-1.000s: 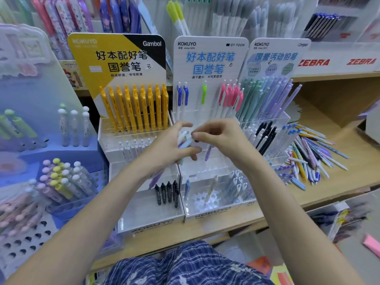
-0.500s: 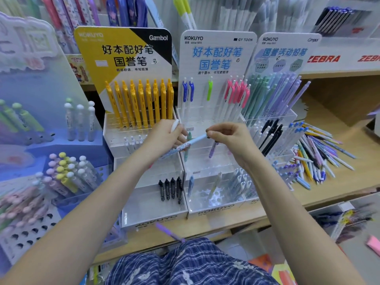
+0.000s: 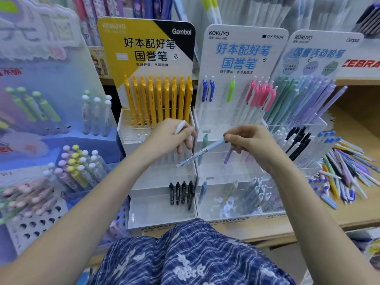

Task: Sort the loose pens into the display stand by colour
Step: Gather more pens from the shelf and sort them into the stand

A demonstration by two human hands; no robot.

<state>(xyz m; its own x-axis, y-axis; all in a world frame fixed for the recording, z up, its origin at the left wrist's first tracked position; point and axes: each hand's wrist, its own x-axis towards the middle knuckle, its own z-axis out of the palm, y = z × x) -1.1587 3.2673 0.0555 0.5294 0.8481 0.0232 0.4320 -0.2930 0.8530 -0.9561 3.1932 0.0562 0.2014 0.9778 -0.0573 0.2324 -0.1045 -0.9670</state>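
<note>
Shop shelf, stand point(image 3: 226, 220) at 12 o'clock. Right hand point(image 3: 249, 144) has just pulled the blue pen point(image 3: 202, 152) free, pinching its top; left hand point(image 3: 171, 137) grips a white pen point(image 3: 180, 126). Slotting comes next.

Left hand point(image 3: 170, 136) hides most of its white pen point(image 3: 180, 127).

Clear glossy plastic display stand point(image 3: 162, 212) (printed card header above), smooth light wooden shelf point(image 3: 353, 140) at right, checked blue cloth point(image 3: 191, 254) at bottom centre.
</note>
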